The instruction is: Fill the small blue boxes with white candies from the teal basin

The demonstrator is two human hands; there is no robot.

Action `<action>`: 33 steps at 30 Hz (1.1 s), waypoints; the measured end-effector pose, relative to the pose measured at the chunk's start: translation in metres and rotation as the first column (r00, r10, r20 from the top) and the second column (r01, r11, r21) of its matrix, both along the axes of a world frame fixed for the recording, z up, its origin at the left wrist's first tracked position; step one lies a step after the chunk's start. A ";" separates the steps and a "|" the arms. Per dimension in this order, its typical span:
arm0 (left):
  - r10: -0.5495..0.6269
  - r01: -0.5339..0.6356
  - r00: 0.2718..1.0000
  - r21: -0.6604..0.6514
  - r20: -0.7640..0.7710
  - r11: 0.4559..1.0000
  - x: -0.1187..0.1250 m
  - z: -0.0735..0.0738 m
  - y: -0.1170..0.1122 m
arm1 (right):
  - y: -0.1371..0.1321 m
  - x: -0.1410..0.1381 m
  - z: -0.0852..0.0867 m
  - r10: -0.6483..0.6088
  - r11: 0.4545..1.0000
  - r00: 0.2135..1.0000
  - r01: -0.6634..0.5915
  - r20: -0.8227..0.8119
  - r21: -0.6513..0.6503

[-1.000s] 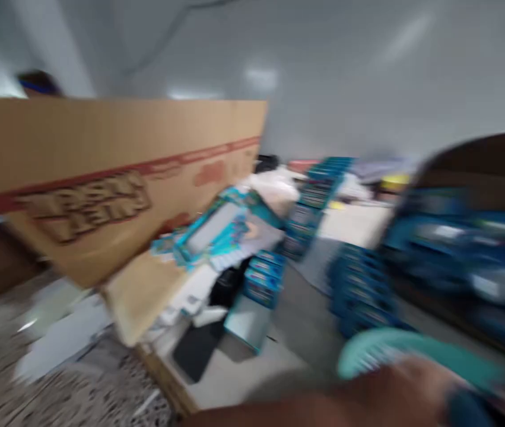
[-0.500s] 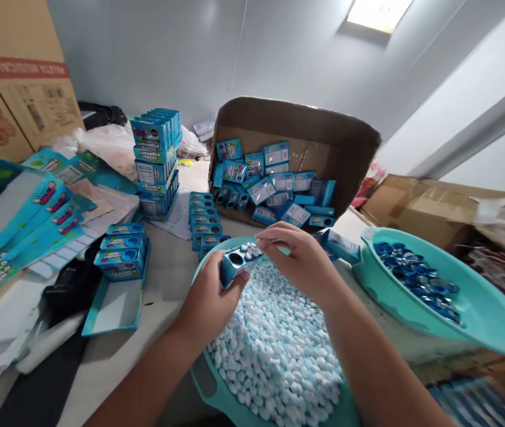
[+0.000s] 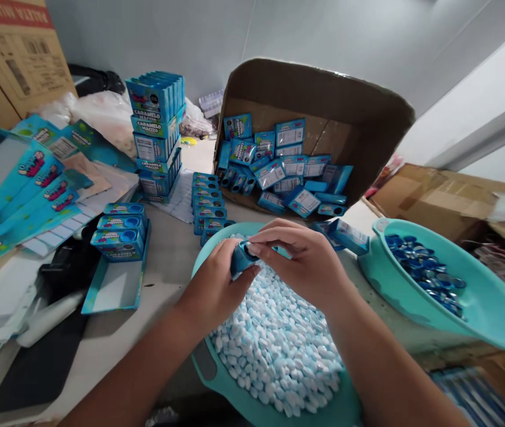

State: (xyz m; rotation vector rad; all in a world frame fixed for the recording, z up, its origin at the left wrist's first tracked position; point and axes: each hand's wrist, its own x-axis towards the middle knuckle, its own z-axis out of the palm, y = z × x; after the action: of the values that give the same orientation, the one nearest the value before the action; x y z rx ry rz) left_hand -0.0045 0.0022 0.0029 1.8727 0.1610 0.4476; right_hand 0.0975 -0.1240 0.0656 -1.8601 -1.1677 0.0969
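Note:
My left hand (image 3: 216, 284) is wrapped round a small blue candy box (image 3: 240, 259), held tilted above a turquoise tub (image 3: 210, 365). Pale blue and white candies (image 3: 283, 344) fill that tub in a heap. The fingers of my right hand (image 3: 301, 255) are pinched together over the box's round hole, with a whitish candy (image 3: 252, 248) at their tips. Part of the box is hidden behind my fingers.
A cardboard box (image 3: 314, 83) holding several blue candy boxes stands behind. On the right is a turquoise basin (image 3: 488, 302) with shiny blue lids (image 3: 430, 267). Left are stacked candy boxes (image 3: 156, 130) and an open display tray (image 3: 112, 290) with several boxes.
My right fingers have moved left from the box's candy-covered side onto its hole. The several candies seen on the box are now hidden or gone. The view has tilted slightly down.

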 end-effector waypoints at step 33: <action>0.006 -0.008 0.999 0.077 0.035 0.997 0.000 -0.007 -0.002 | -0.014 0.024 0.003 -0.075 0.980 0.988 0.098 0.138 -0.174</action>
State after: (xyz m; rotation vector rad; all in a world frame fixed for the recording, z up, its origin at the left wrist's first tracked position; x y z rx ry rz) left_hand -0.0041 0.0002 -0.0039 1.9393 0.1284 0.4971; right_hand 0.1212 -0.1384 0.0691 -2.1008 -1.1976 0.0325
